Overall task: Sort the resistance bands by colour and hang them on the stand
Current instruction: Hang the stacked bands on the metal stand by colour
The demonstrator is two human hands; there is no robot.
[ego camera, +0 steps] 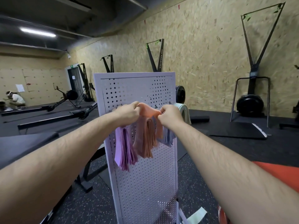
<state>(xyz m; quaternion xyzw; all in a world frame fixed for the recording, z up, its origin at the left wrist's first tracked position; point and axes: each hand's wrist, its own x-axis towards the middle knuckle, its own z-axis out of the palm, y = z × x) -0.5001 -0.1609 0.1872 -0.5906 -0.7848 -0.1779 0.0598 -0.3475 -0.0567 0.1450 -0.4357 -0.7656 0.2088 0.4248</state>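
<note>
The pegboard stand point(140, 183) shows a bare perforated face above the hanging row and below the bundles. Along the row, the purple bands point(124, 147), orange bundle point(145, 139) and lavender bands point(168, 136) hang close together, leaving only narrow gaps. The left hand point(127, 111) and right hand point(171, 113) pinch an orange band point(148, 109) stretched across the row's middle, blocking it. A black bench point(24, 143) crowds the stand's left side, while the floor point(186, 175) lies open to its right.
</note>
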